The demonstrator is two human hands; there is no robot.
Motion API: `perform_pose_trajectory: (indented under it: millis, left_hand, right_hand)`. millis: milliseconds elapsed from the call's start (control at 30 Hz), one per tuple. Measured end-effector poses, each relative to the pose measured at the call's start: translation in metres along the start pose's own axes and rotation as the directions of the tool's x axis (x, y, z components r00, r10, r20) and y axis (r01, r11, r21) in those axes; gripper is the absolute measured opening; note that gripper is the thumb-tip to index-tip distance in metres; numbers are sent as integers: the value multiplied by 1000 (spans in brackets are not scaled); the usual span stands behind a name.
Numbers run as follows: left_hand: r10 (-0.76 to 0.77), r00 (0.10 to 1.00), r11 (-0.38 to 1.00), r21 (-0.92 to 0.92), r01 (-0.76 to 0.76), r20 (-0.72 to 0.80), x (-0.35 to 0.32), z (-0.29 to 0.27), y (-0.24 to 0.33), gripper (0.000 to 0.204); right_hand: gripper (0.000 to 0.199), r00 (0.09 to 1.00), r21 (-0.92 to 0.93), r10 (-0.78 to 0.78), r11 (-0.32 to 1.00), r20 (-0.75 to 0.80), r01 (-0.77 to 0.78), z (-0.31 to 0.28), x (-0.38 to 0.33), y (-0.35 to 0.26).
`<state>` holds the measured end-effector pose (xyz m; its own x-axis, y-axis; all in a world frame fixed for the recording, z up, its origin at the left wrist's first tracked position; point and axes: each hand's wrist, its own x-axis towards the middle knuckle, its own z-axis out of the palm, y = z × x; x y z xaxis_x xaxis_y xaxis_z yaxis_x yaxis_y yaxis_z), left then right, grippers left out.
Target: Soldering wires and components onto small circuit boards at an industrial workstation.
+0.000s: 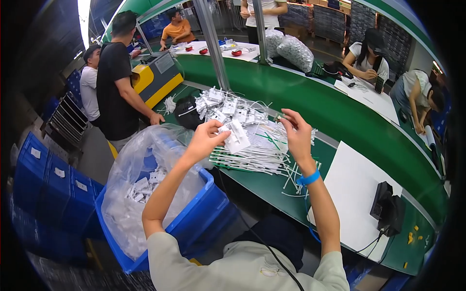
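Right now my left hand (206,138) pinches a small white plastic part (236,137) near the middle of the frame, thumb and fingers closed on its left edge. My right hand (297,133) is raised just to the right of it, well apart from the left, fingertips pinched on something thin; I cannot tell what it is. A blue wristband (308,178) sits on that wrist.

Below the part lies a bundle of white cable ties (257,157) on the green bench (340,121), some loose ones trailing toward lower right. Above it, at centre top, is a heap of the same white parts (225,105), with a black cloth (187,112) just left of it. A white sheet (352,194) lies at right, bearing a black device (387,207) with a cable.

At lower left, a blue crate (194,218) holds a clear bag (131,179) with more white parts. Stacked blue crates (48,194) stand at far left. A person in a black shirt (116,82) stands at upper left, hand on the bench; others work at the far tables.
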<state>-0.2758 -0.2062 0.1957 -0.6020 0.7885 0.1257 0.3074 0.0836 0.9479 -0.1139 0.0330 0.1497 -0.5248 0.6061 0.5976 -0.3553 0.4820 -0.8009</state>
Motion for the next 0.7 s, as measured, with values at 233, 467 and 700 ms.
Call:
perform_pose_trajectory:
  millis: [233,467,700]
  left_hand:
    - [-170,953,969,-136,208,250,9,61,4,23]
    - [-211,845,910,-217,353,491,-2,112,3,34]
    - [-132,853,919,-260,296,505,-4,127,-1,33]
  right_hand:
    - [8,981,311,173,931,82,-191,-45,-27,-51]
    - [11,991,-117,-24,992,131,39,-63,-50,-66]
    - [14,976,-169,124,981,181,-94,-61,-63,-51]
